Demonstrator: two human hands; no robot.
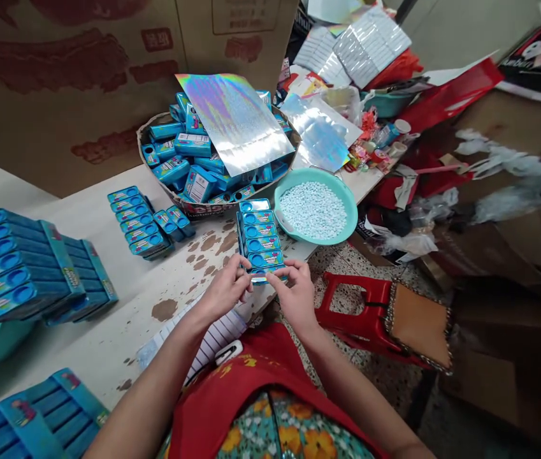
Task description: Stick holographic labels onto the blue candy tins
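Note:
A short row of blue printed boxes (261, 231) stands near the table's front edge, between my two hands. My left hand (228, 285) has its fingers curled and pressed together at the near left corner of the row. On the near right corner, my right hand (294, 290) pinches with thumb and forefinger. A thin pale strip (258, 278) runs between the fingertips of both hands, across the nearest box. Just right of the row is a turquoise basin (352, 210) filled with small pale pieces (315, 207).
Behind lies a carton tray (143, 143) of loose blue boxes under a shiny silver sheet (239, 124). More blue boxes (136, 220) are stacked at left. A red stool (346, 319) stands right of the table; clutter and bags lie beyond.

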